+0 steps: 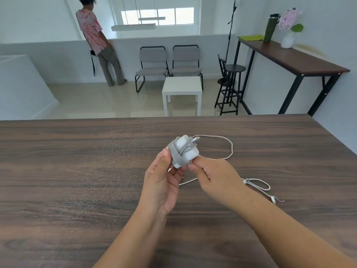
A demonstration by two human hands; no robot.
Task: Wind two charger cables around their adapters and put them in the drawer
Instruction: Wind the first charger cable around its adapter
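Note:
A white charger adapter with a grey cable wound round it is held above the dark wooden table. My left hand grips it from the left and below. My right hand pinches its lower right corner with thumb and fingers. A second cable, white and braided, lies loose on the table behind and right of my hands, looping to a plug end at the right. Its adapter is hidden from view. No drawer shows.
The table's far edge runs across the middle of the view, its right corner at the upper right. Beyond stand a white side table, two grey chairs, a black stool and a tall side table. A person stands far off at the wall.

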